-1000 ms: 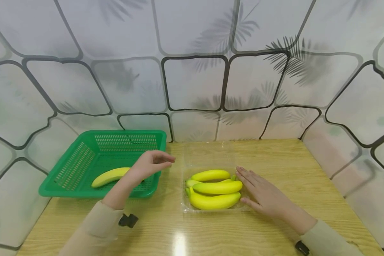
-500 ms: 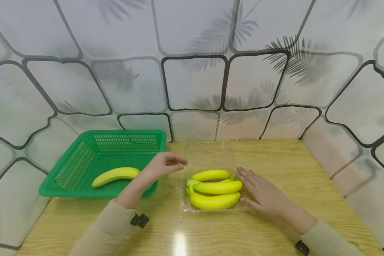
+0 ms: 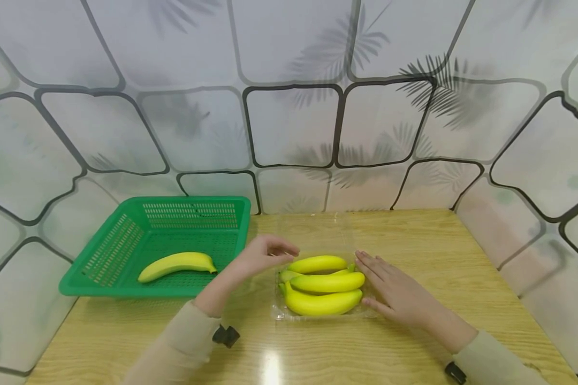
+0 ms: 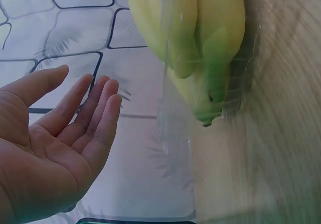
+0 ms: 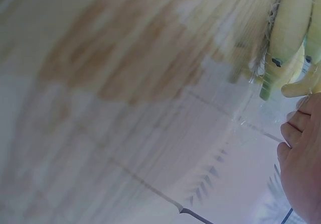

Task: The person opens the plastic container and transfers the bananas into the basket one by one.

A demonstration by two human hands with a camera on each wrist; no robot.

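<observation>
Several yellow bananas (image 3: 325,282) lie stacked in a clear plastic box (image 3: 321,317), whose see-through lid (image 3: 313,230) is folded back behind it. My left hand (image 3: 257,259) hovers over the box's left rear corner, fingers loosely bent and holding nothing. In the left wrist view, that hand (image 4: 60,143) is apart from the bananas (image 4: 213,38) and their green stems. Along the box's right side rests my right hand (image 3: 402,297), fingers straight. The right wrist view shows the right hand (image 5: 303,158) beside banana tips (image 5: 288,28); whether it touches them I cannot tell.
A green slotted basket (image 3: 125,291) stands on the left of the wooden table (image 3: 414,235), with one banana (image 3: 177,266) in it. A patterned wall (image 3: 294,128) encloses the table at the back and sides.
My left hand has moved right, from over the basket's right edge to the box's left rear corner, uncovering the whole banana in the basket. The right hand has stayed where it was.
</observation>
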